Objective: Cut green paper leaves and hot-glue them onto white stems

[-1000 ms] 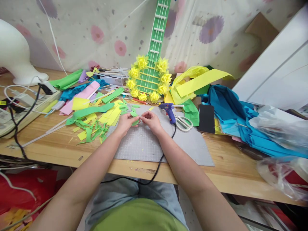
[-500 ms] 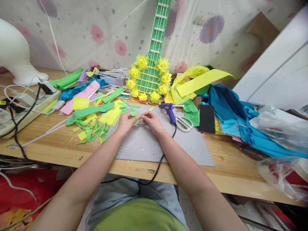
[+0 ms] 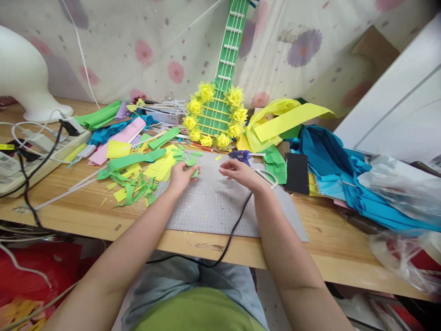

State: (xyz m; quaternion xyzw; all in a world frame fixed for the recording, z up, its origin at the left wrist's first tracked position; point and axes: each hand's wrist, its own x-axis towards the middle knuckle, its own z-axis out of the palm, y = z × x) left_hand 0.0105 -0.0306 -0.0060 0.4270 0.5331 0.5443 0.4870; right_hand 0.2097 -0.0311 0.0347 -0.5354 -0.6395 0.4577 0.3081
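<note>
The right hand (image 3: 241,174), loosely open (seemingly empty), has moved nearer the glue gun (image 3: 241,156), leaving the left hand (image 3: 180,177) alone pinching a green paper leaf (image 3: 195,174).

The ukulele-shaped model (image 3: 215,117) is green with white frets and strings, yellow bars and yellow flowers. The glue gun (image 3: 241,156) is blue-purple, the scissors' handles (image 3: 270,178) white, the phone (image 3: 297,172) black. A pale grid covers the grey cutting mat (image 3: 210,211); the worktop (image 3: 320,239) is light-brown wood grain. The whitish curtain (image 3: 113,46) carries pink and purple flowers. The shirt (image 3: 200,312) is green, the trousers (image 3: 161,289) light blue.
</note>
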